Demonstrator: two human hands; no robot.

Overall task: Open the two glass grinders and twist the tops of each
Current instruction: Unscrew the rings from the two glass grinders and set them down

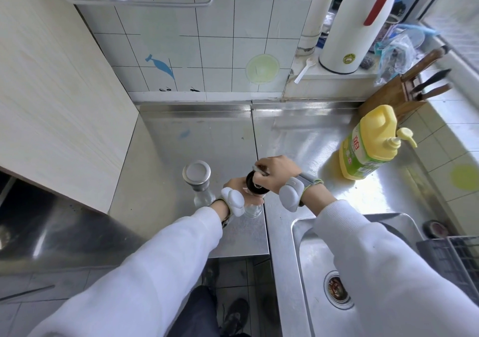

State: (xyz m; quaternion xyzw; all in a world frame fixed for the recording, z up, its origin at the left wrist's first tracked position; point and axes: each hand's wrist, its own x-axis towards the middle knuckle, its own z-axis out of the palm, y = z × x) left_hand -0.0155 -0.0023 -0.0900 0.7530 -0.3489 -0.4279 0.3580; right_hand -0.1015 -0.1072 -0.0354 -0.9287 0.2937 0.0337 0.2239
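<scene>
Two glass grinders stand on the steel counter (pixel 202 134). The left grinder (pixel 197 178) is upright with its round silver cap on, untouched. The right grinder (pixel 255 187) shows a dark open top and a clear glass body below. My left hand (pixel 239 185) wraps around its upper body. Just above its dark top, my right hand (pixel 277 172) pinches a small silver cap (pixel 260 170) between the fingertips. Both wrists wear grey strapped devices.
A yellow dish-soap pump bottle (pixel 368 146) stands to the right, a knife block (pixel 399 95) behind it. A sink (pixel 334 279) lies at the lower right with a dark rack (pixel 456 259) beside it. A white thermos (pixel 355 23) sits on the back ledge. A wooden cabinet side (pixel 51 90) bounds the left.
</scene>
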